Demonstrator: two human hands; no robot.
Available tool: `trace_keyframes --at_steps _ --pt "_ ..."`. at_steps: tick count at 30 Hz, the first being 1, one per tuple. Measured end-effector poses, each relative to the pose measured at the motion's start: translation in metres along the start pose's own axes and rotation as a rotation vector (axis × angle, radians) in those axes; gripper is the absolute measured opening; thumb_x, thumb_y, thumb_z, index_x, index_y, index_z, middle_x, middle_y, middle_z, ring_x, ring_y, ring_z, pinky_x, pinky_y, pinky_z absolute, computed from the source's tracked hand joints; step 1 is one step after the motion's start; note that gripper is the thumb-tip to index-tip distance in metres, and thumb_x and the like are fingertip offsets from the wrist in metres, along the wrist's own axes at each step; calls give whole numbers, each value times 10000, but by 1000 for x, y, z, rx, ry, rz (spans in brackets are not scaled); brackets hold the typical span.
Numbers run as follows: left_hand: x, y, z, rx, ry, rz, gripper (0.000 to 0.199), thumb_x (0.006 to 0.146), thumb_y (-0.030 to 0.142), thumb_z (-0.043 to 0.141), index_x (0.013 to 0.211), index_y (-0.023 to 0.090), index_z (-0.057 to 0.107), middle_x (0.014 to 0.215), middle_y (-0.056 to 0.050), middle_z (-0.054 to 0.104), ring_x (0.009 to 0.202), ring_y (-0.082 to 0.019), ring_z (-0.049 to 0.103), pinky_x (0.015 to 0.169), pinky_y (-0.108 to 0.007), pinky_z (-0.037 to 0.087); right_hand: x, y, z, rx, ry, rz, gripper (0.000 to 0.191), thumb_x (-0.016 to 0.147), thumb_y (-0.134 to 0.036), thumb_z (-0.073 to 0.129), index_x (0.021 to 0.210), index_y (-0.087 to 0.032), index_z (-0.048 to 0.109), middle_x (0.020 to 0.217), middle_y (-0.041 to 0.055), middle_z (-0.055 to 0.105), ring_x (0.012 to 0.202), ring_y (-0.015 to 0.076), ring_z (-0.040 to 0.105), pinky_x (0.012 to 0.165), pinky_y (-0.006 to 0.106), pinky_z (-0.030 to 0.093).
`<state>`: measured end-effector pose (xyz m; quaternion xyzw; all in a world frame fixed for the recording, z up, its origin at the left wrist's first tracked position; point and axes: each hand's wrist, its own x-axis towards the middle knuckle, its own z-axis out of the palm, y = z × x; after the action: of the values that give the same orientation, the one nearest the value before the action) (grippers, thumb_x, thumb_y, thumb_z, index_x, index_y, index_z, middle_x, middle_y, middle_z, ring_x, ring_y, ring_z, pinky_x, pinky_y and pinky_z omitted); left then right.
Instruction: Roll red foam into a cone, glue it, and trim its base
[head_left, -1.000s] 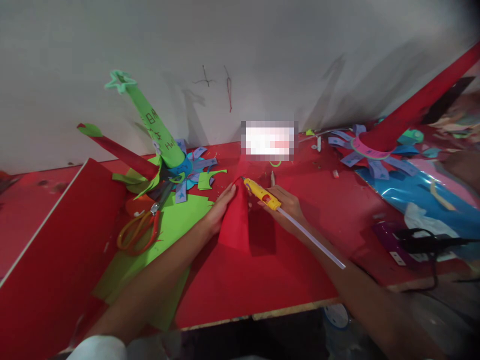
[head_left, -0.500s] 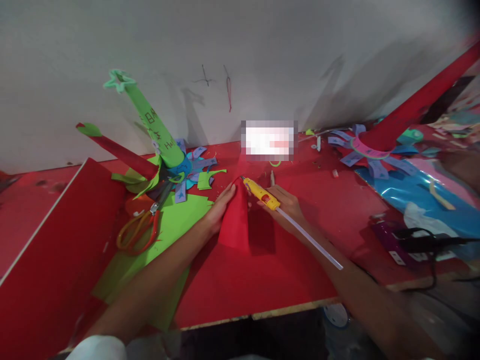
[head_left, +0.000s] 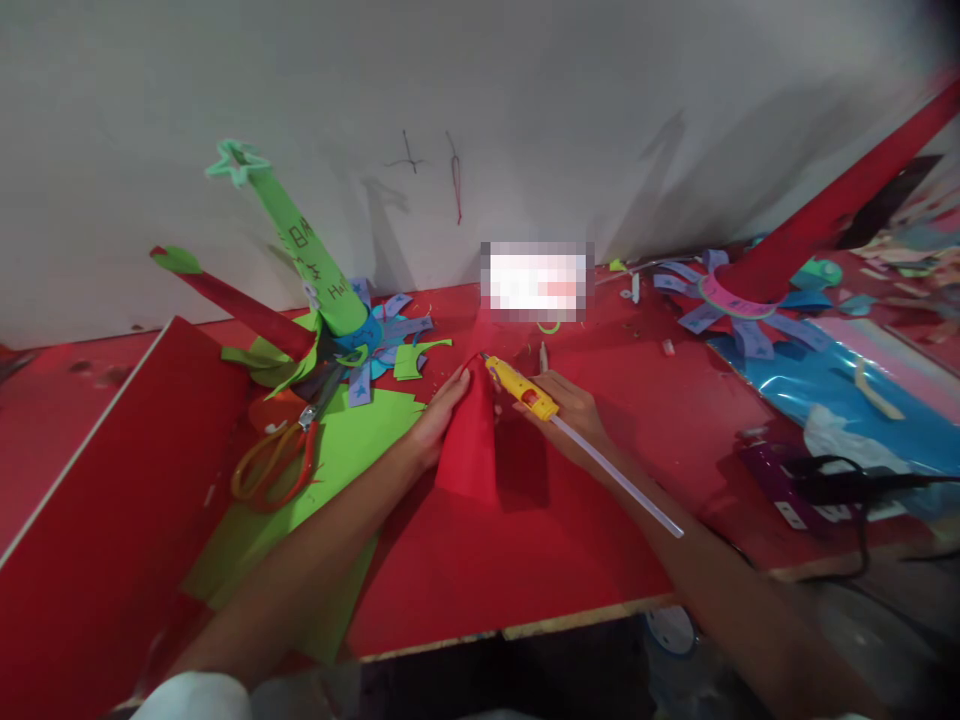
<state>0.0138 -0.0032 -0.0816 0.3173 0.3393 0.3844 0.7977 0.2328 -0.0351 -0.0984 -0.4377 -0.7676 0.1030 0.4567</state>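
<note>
My left hand [head_left: 442, 415] is closed on a rolled red paper cone [head_left: 469, 440], which stands in front of me on the table. In my right hand [head_left: 570, 400] is a yellow glue gun [head_left: 525, 388], its nozzle at the top edge of the red paper. A long translucent glue stick [head_left: 619, 475] sticks out of the gun's back end toward me. Part of my right hand's fingers is hidden behind the gun and paper. Left of my left forearm, orange-handled scissors [head_left: 277, 465] lie on green paper sheets [head_left: 367, 430].
Paper cone hats, one green [head_left: 307, 250] and one long red [head_left: 832, 210], stand left and right. A red board [head_left: 112, 480] lies at left. On the right are a purple power strip [head_left: 772, 485] with a black plug and blue plastic sheeting [head_left: 780, 380].
Both hands, the glue gun and the red cone are nearly still. A blurred skin-toned shape at the right edge, perhaps another person's arm, is gone from view.
</note>
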Motion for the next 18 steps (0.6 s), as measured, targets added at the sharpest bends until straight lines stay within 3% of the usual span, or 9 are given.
trace_keyframes --at_steps 18 --pt "-2 2 1 -16 7 -22 406 929 519 708 1042 129 711 777 -110 764 629 -204 744 607 -281 616 2 -5 -2 3 1 -4 259 1019 -480 608 1044 -230 671 890 56 692 771 187 670 668 297 516"
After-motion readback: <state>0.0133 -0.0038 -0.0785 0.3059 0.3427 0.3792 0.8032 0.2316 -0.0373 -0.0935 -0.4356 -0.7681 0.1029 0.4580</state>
